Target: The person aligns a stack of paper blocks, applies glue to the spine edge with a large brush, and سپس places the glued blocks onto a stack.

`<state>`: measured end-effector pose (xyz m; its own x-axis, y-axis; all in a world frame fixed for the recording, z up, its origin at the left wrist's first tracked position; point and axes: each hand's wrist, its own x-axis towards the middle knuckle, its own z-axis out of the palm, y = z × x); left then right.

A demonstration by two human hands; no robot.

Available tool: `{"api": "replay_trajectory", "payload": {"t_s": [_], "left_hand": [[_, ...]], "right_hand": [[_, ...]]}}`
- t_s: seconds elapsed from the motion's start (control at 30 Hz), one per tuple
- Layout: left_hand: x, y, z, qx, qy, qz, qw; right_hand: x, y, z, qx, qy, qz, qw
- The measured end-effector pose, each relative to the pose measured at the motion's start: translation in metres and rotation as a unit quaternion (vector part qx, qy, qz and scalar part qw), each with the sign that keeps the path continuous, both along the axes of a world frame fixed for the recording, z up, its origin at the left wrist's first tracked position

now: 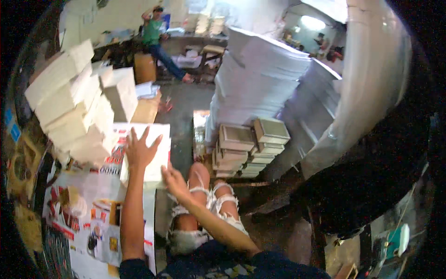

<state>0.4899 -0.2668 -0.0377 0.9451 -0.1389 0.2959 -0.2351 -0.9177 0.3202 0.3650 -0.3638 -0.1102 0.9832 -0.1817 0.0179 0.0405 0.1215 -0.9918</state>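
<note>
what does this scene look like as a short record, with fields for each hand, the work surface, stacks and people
left hand: fingers spread, palm down on white paper; the hand
right hand: fingers curled, at the near right edge of that paper; the hand
work surface: covered by a colourful printed sheet
stacks left: cream paper blocks, piled unevenly
stacks right: tall white stack, with smaller bundles nearer
people: someone in a green top in the background

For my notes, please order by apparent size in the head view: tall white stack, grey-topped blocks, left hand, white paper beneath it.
1. Tall white stack
2. Grey-topped blocks, white paper: too close to rank
3. Left hand
</note>
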Motion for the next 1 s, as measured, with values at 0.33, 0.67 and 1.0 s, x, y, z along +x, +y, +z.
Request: {"api": "replay_trajectory", "payload": {"t_s": [0.33, 0.67, 1.0], "left_hand": [[-0.006, 0.001, 0.017, -0.018, 0.002, 0.001, 1.0], [0.006, -0.002, 0.002, 0.012, -0.028, -0.014, 0.999], [0.015, 0.016, -0.002, -0.017, -0.071, -0.022, 0.997]], "right_hand": [[-0.014, 0.011, 0.025, -0.082, -0.023, -0.046, 0.995], [-0.015, 0.018, 0.015, -0.102, -0.074, -0.143, 0.982], [-0.015, 0.019, 0.027, -0.042, -0.03, -0.067, 0.996]]}}
